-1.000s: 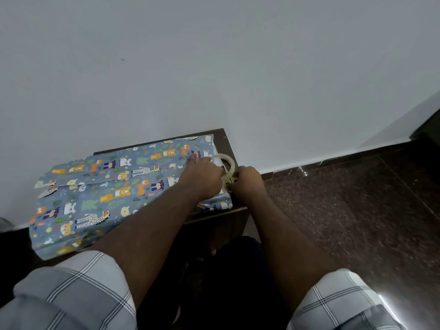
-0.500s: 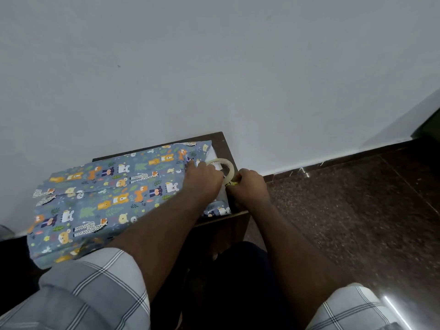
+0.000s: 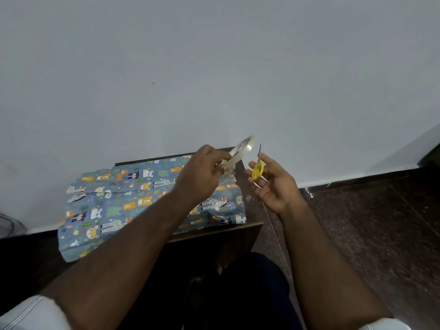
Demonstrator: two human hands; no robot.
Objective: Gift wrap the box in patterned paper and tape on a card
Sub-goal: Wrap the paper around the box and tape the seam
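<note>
The box lies wrapped in blue animal-patterned paper [image 3: 133, 201] on a small dark wooden table [image 3: 247, 228], loose paper hanging over the table's left edge. My left hand [image 3: 202, 177] is lifted above the box's right end and grips a roll of clear tape [image 3: 240, 152], tilted on edge. To its right my right hand [image 3: 273, 186] holds small yellow-handled scissors [image 3: 258, 166], blades pointing up, a short way from the roll. No card is in view.
A plain white wall [image 3: 214, 67] rises directly behind the table. Dark speckled floor [image 3: 369, 222] spreads to the right. My dark-trousered knee [image 3: 250, 282] sits under the table's front edge. A dim object lies at the far left [image 3: 7, 225].
Both hands were pressed down at the box's right end around the tape roll. They have risen and parted: the left carries the roll up, the right now shows scissors.
</note>
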